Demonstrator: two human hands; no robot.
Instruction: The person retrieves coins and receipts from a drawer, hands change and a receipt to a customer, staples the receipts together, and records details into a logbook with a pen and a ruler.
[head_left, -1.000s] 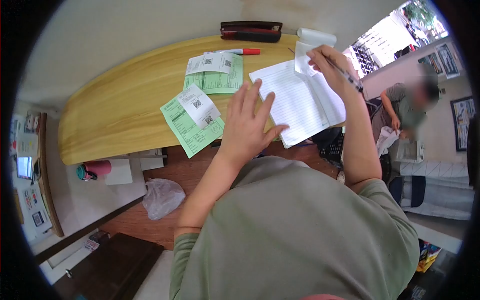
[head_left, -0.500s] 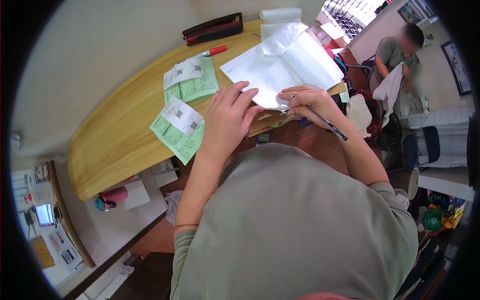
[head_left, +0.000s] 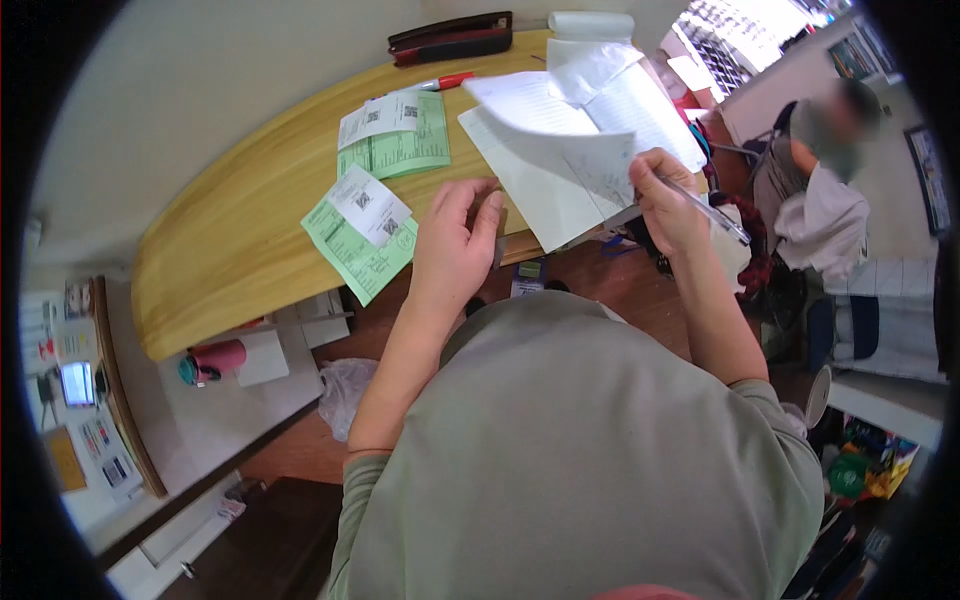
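An open lined notebook (head_left: 640, 105) lies at the table's edge in the head view. My right hand (head_left: 672, 208) pinches the corner of one of its sheets, the lifted page (head_left: 560, 128), which curves up off the pages below. A pen (head_left: 728, 224) is also held in that hand, pointing out to the right. My left hand (head_left: 455, 240) is at the table edge left of the notebook, fingers loosely bent, thumb apart, with nothing visible in it. Two green printed forms (head_left: 430, 140) with white QR-code slips lie to its left.
A red marker (head_left: 455, 80) and a dark red-black case (head_left: 450, 40) lie along the back. A white roll (head_left: 590, 25) with a translucent sheet (head_left: 595, 70) is beyond the notebook. A seated person (head_left: 820, 140) holds pale cloth at right. A pink bottle (head_left: 218, 357) is on a lower shelf.
My right hand has moved right and up, raising a notebook page from the lower edge. My left hand has come off the notebook, down and left. The seated person's cloth has shifted lower.
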